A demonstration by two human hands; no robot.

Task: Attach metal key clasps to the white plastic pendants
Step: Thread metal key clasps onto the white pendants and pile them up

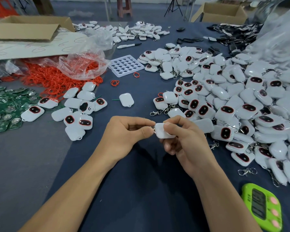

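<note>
Dozens of green circuit boards (5,104) at the left edge, parked well away from the working zone, likely stock for a different step. Just right of those, a tangle of red rings (57,77) spilling from a clear plastic bag (84,64), below a cardboard box (28,27) in the upper left. Lower down, left of centre, a small cluster of pendants (77,114) with bare loops, seemingly staged within easy reach for clasping. Further right, toward upper centre, a white perforated tray (126,65) and, alone below, a lone pendant (126,99), plain side up. At centre frame, the left hand (124,133), fingers curled, thumb and forefinger pinched tight at the loop corner of the held pendant (162,132); possibly a clasp ring between those tips, too hidden to confirm. Immediately right, the right hand (184,138) wrapped around the same pendant, thumb on top, fingers beneath, raised clear of the dark blue table (141,190), presumably to steady the body and present the loop to the opposite pinch. Just above the right hand, a loose metal clasp (155,113) on the cloth, close enough for the next pick. Filling the right side, a huge heap of pendants (241,101), many already trailing clasps, so apparently the finished pile. At lower right, a green timer (263,208), face up for a quick glance.
</note>
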